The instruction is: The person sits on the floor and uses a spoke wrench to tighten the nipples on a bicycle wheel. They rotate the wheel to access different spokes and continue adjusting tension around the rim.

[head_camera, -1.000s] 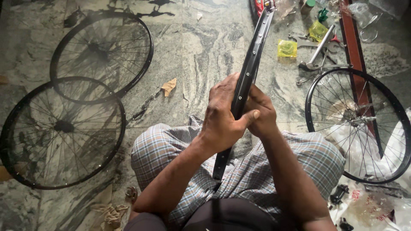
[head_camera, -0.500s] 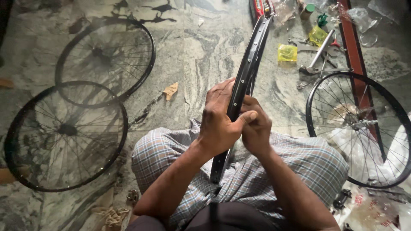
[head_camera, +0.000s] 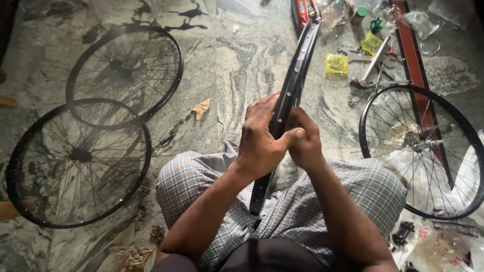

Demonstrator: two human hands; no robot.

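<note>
Both hands close around a bare black rim (head_camera: 290,95) standing on edge across the lap: the left hand (head_camera: 262,138) wraps it from the left, the right hand (head_camera: 302,138) grips from the right, thumb pressed across. My guess is the tall rim could twist or slip sideways if either grip loosens, striking the spoked wheel (head_camera: 421,151) just beside the right knee. Farther out on the floor (head_camera: 237,55), two yellow packets (head_camera: 336,63), a small green-capped bottle (head_camera: 359,15) and clear plastic bags (head_camera: 433,20) lie among tools; I cannot tell their contents.
</note>
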